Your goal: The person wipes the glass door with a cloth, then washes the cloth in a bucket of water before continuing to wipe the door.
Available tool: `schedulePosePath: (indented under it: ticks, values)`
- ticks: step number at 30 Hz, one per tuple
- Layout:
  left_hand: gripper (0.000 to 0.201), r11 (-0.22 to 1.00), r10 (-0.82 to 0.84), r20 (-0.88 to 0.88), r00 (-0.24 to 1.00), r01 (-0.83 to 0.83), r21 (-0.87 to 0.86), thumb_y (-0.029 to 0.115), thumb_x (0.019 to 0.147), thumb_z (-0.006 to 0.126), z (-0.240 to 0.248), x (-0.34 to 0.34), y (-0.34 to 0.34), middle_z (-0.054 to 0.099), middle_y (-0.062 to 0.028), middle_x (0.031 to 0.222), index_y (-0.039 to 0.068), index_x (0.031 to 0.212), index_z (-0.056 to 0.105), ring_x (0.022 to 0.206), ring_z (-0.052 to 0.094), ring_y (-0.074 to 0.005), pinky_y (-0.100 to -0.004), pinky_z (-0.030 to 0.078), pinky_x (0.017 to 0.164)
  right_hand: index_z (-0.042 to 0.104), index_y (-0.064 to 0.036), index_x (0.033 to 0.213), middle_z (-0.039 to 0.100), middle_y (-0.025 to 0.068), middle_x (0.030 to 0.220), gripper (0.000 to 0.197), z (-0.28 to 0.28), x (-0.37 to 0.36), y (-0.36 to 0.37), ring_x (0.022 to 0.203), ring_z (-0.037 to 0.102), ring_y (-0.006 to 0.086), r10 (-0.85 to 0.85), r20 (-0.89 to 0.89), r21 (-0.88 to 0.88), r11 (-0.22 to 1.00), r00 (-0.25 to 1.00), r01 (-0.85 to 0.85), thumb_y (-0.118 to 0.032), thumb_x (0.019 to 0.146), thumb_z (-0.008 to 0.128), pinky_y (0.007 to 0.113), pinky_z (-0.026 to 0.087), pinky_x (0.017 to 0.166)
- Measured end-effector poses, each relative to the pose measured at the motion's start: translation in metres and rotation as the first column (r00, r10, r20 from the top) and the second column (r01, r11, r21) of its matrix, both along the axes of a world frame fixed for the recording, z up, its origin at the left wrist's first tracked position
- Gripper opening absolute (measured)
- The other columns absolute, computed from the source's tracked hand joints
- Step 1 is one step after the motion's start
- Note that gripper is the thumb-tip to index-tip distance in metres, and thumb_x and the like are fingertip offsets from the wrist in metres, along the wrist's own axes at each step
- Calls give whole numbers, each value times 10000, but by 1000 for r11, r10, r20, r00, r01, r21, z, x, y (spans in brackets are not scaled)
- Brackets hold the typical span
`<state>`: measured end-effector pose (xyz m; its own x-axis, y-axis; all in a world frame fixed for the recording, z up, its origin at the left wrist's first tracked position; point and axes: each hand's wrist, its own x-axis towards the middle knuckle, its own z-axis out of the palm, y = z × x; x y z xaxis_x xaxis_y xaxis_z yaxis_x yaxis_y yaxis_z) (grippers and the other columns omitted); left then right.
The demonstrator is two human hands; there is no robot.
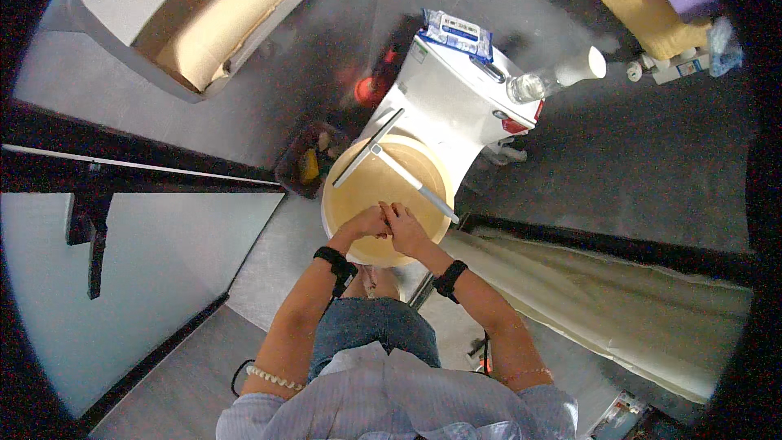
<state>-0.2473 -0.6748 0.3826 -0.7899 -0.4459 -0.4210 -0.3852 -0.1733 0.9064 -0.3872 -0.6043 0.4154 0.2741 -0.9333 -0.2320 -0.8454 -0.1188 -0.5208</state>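
My left hand [368, 222] and my right hand [405, 229] meet over the near half of a round, pale yellow basin [329, 210]. The fingers of both are curled together and touch. Whatever lies between them, if anything, is hidden. A squeegee [407, 178] with a dark blade and a white-and-grey handle rests across the basin, beyond my hands. Its handle end reaches over the right rim. Behind the basin stands a white toilet [444, 85]. Both my wrists wear black bands.
On the toilet top are a blue-and-white wipes pack [459, 35] and a clear vessel [538, 85]. A dark bin [297, 165] stands left of the basin. Further left is a glass door [163, 257] with a black handle. A pale curtain [586, 301] hangs right.
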Motion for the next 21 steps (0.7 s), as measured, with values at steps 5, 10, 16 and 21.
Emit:
schedulePosePath:
  ticks: [5,10,16,21]
  values:
    - [144,989,-85,95,992,95,-113,58,653,628,45,-6,-6,584,-102,638,0,775,575,560,574,-191,-309,465,510,369,-7,1242,465,179,1029,593,10,7,-2,979,507,335,-53,-166,-109,993,985,35,-27,695,597,383,444,820]
    - [212,863,-72,223,972,173,-475,54,657,615,17,-11,2,619,-191,818,-15,851,564,752,614,-316,-397,492,652,483,-28,1031,528,154,932,323,15,4,-13,908,554,313,24,-315,-198,976,949,-90,-71,726,578,370,455,793]
    - [239,684,93,56,994,-23,-729,75,732,579,-27,-1,13,619,-194,875,13,956,526,861,607,-339,-415,492,726,544,-31,968,628,167,874,232,20,12,-28,833,619,322,84,-422,146,989,903,-23,-152,771,552,396,486,745]
    - [158,522,145,234,961,127,-843,85,773,537,-18,1,14,641,-135,833,59,929,527,783,646,-265,-351,514,666,596,-38,957,645,171,943,267,69,23,-35,890,627,304,58,-349,260,965,935,37,-236,800,508,397,492,773]
